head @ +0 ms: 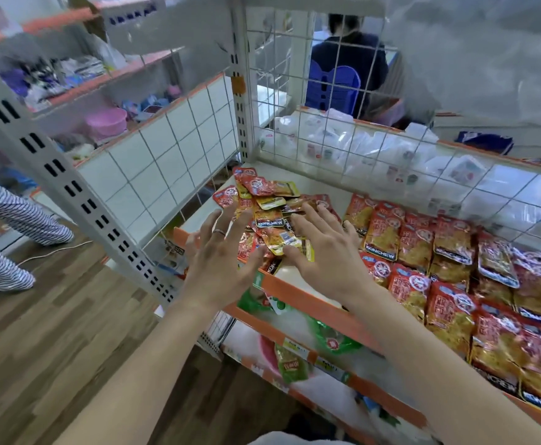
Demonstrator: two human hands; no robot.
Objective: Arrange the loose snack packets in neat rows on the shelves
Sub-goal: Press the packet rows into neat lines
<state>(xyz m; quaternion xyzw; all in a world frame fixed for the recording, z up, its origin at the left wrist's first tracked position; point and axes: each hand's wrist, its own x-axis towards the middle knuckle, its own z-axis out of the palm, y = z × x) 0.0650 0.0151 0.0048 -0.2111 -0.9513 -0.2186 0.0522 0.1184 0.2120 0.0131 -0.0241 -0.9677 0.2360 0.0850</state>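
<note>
Both hands reach forward over the front edge of a shelf [298, 298] in the middle of the frame. The left hand [221, 268] is spread wide, fingers straight and apart, with a ring [219, 232] on one finger. The right hand [327, 258] is spread the same way, palm down. Neither holds anything. Between and just beyond their fingers lies a loose pile of snack packets [269, 221], red and yellow, heaped at odd angles at the left end of the shelf. The fingertips of both hands overlap the near edge of the pile; whether they press on it cannot be told.

To the right of the pile, on the same shelf, larger red and gold packets [449, 252] lie in overlapping rows that run to the right edge of the frame. A white wire grid [327, 133] stands behind the shelf. Green packets [330, 338] lie on the shelf below.

At the left edge, a person's legs in striped trousers [12, 207] stand on the wooden floor [54, 332]. At the top centre, behind the grid, another person sits on a blue chair [333, 85].
</note>
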